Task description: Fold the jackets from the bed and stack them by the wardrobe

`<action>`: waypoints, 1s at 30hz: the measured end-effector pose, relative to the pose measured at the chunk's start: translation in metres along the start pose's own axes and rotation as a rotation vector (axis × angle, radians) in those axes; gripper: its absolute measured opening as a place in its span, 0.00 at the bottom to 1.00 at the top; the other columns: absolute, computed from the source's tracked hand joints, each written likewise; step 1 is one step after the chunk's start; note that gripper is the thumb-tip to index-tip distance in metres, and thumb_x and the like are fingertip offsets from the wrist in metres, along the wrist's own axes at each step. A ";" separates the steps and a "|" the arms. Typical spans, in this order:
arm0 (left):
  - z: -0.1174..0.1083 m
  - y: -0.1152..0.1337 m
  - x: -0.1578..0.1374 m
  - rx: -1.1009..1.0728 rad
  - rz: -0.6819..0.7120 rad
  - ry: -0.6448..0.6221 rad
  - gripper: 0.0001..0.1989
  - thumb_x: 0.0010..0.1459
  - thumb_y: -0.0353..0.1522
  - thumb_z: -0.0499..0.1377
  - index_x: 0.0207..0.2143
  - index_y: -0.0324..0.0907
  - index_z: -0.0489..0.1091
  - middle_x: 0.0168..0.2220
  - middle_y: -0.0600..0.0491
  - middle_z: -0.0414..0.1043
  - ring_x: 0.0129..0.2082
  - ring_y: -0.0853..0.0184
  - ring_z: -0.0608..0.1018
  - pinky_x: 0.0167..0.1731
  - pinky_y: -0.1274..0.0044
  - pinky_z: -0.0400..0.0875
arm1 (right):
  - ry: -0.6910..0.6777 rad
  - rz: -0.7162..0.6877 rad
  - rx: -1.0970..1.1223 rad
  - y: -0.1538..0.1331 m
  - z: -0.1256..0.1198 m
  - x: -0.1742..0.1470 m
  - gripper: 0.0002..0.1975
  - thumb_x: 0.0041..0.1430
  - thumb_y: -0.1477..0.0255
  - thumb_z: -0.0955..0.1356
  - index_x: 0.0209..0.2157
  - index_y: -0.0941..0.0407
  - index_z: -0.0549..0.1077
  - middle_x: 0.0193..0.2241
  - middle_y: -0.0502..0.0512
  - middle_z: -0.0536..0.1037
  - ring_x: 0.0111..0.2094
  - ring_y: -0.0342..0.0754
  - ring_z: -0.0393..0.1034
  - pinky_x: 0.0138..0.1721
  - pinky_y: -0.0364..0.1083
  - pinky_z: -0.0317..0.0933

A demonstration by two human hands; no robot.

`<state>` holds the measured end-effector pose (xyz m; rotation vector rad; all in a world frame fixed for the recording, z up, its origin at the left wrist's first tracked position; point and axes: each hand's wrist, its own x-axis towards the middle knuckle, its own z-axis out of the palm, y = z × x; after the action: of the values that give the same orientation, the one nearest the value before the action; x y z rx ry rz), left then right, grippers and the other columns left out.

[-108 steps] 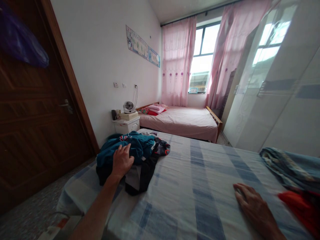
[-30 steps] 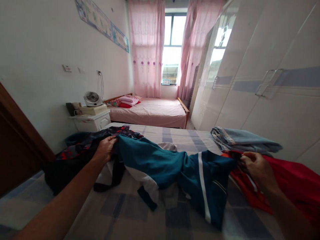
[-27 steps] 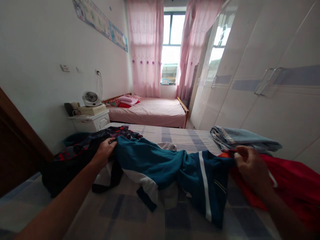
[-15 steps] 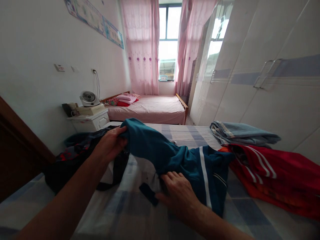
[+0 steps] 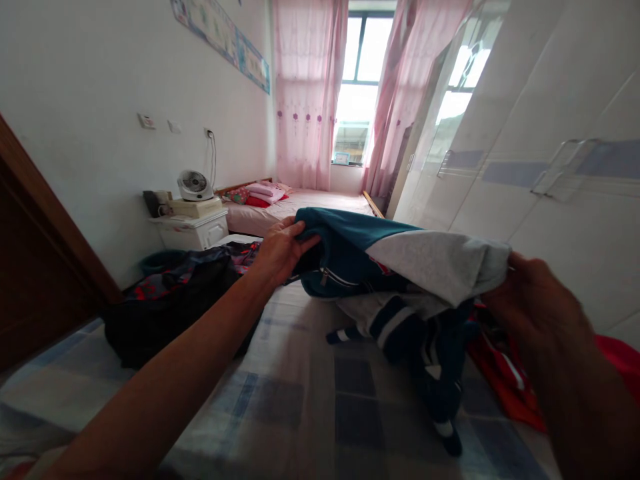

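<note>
A teal and light grey jacket with a zip and dark striped cuffs is stretched between my two hands above the bed. My left hand is closed on its teal edge at the left. At the right end, my right hand grips the grey part; some of its fingers are hidden behind the cloth. The lower part of the jacket hangs in folds, with a cuff near the checked bedsheet.
Dark clothes with red patches lie on the left of the bed. Red clothing lies at the right, partly behind my right arm. Beyond are a white nightstand with a fan, a pink bed and a white wardrobe.
The jacket has been lifted off the sheet and spread, its grey part now showing. My right hand moved up and right; my left hand moved right and slightly up. The view shifted too.
</note>
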<state>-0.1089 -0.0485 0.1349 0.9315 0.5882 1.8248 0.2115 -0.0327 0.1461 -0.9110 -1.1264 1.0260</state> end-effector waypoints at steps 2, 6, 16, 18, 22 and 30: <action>0.001 -0.013 -0.004 0.023 -0.026 -0.027 0.05 0.53 0.21 0.55 0.31 0.35 0.68 0.33 0.51 0.73 0.33 0.70 0.77 0.38 0.73 0.76 | 0.065 0.072 -0.030 0.004 -0.007 0.010 0.03 0.51 0.71 0.61 0.30 0.51 0.64 0.37 0.54 0.74 0.45 0.50 0.66 0.45 0.49 0.62; 0.003 -0.037 -0.013 0.065 -0.104 0.006 0.05 0.53 0.22 0.55 0.32 0.36 0.68 0.31 0.53 0.72 0.31 0.71 0.77 0.39 0.72 0.75 | 0.212 -0.191 -0.557 0.033 -0.011 0.003 0.16 0.53 0.64 0.63 0.42 0.57 0.65 0.42 0.61 0.72 0.46 0.54 0.66 0.49 0.53 0.58; -0.067 -0.068 -0.029 1.185 0.022 -0.064 0.24 0.46 0.21 0.46 0.47 0.37 0.67 0.46 0.46 0.70 0.44 0.61 0.75 0.49 0.65 0.68 | -0.449 -0.342 -1.614 0.100 -0.014 -0.030 0.12 0.57 0.67 0.62 0.42 0.52 0.70 0.41 0.53 0.75 0.34 0.50 0.74 0.31 0.45 0.60; -0.097 -0.075 -0.033 1.289 0.012 -0.044 0.26 0.43 0.20 0.48 0.47 0.35 0.67 0.51 0.42 0.66 0.52 0.56 0.70 0.55 0.61 0.59 | -0.436 -0.344 -1.586 0.107 -0.018 -0.027 0.10 0.56 0.70 0.62 0.39 0.52 0.70 0.39 0.52 0.76 0.33 0.49 0.74 0.30 0.45 0.58; -0.133 -0.092 -0.033 1.443 -0.043 -0.161 0.32 0.40 0.18 0.53 0.51 0.37 0.66 0.58 0.42 0.59 0.61 0.53 0.58 0.60 0.63 0.50 | -0.352 -0.359 -1.470 0.121 -0.025 -0.025 0.11 0.55 0.71 0.61 0.40 0.53 0.68 0.41 0.52 0.75 0.35 0.50 0.73 0.30 0.45 0.59; -0.121 -0.111 -0.009 1.361 -0.042 -0.443 0.38 0.46 0.28 0.62 0.60 0.40 0.56 0.62 0.44 0.53 0.63 0.55 0.52 0.61 0.65 0.47 | -0.092 -0.399 -1.082 0.121 -0.040 -0.026 0.13 0.57 0.65 0.60 0.41 0.54 0.68 0.40 0.55 0.75 0.41 0.51 0.70 0.44 0.48 0.59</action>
<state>-0.1447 -0.0095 -0.0211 2.0742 1.5707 0.9210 0.2264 -0.0259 0.0169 -1.3827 -1.8924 0.0558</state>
